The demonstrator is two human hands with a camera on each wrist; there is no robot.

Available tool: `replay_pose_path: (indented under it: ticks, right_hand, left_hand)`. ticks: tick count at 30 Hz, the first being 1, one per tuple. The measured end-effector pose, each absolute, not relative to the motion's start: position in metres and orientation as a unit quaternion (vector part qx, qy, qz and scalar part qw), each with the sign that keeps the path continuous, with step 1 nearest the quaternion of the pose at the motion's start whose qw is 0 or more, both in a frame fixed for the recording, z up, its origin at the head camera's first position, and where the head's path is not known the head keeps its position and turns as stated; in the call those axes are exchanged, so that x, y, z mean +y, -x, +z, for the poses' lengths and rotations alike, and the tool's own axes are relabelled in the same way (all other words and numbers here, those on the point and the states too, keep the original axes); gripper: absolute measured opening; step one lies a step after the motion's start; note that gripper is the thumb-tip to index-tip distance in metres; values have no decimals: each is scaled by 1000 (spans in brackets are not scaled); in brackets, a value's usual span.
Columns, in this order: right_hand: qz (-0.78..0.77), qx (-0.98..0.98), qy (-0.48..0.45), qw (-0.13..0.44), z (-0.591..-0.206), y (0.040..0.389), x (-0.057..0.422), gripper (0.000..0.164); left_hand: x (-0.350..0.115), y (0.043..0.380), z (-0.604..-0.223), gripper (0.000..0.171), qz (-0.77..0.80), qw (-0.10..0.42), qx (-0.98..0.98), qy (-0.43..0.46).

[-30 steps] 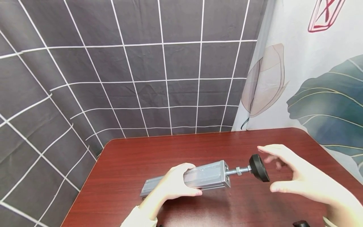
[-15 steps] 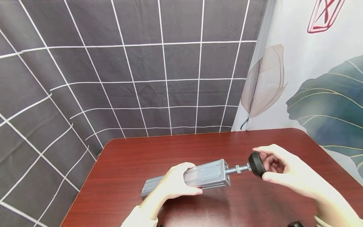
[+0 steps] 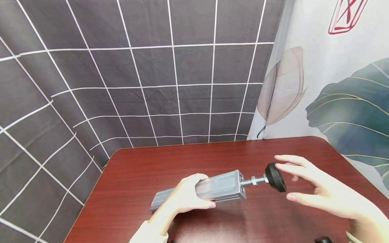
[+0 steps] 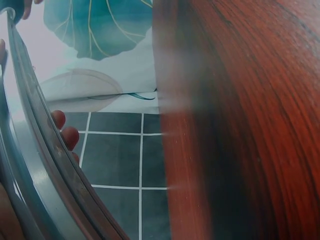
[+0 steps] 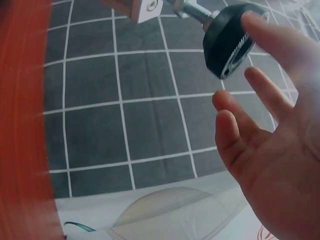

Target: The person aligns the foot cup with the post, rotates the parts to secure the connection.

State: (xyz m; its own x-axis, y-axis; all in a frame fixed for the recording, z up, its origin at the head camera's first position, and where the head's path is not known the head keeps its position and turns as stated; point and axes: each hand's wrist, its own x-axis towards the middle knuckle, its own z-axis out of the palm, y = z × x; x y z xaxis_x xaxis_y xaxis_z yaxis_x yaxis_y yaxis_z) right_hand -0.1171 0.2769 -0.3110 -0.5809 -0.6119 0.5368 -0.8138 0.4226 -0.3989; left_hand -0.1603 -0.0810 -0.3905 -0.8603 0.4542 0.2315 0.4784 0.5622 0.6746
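Note:
My left hand (image 3: 188, 197) grips a silvery square aluminium profile (image 3: 220, 186), which lies at a slant above the table, right end raised. From that end a threaded rod (image 3: 249, 182) with a nut runs out to a round black levelling foot (image 3: 275, 177). Around the foot's right side my right hand (image 3: 319, 189) is spread, fingers and thumb parted. One digit overlaps the black foot (image 5: 225, 45) in the right wrist view; whether it touches I cannot tell. In the left wrist view, fingertips (image 4: 69, 136) show past the edge of the profile (image 4: 35, 140).
The red-brown wooden table (image 3: 146, 165) has rounded far corners. A grey curtain with white grid lines (image 3: 158, 67) hangs behind it, and a white leaf-print curtain (image 3: 304, 111) at the right. A small black object (image 3: 323, 239) shows at the lower edge.
My right hand closed in on the black foot and pinched its rim half a second ago; now its fingers are spread and it has drawn back slightly right. The left hand keeps its hold.

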Motion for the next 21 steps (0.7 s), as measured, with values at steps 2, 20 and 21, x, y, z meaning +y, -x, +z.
replay_pose_path:
  ticks: [2, 20, 21]
  right_hand:
    - [323, -831, -432, 140, -310, 119, 275, 77]
    - [351, -820, -424, 155, -313, 124, 273, 87]
    - [346, -813, -439, 162, -314, 124, 274, 85]
  left_hand:
    - [-81, 160, -391, 63, -382, 13, -886, 262]
    - [-82, 159, -391, 63, -376, 15, -888, 263]
    - [-82, 159, -391, 63, -377, 15, -888, 263]
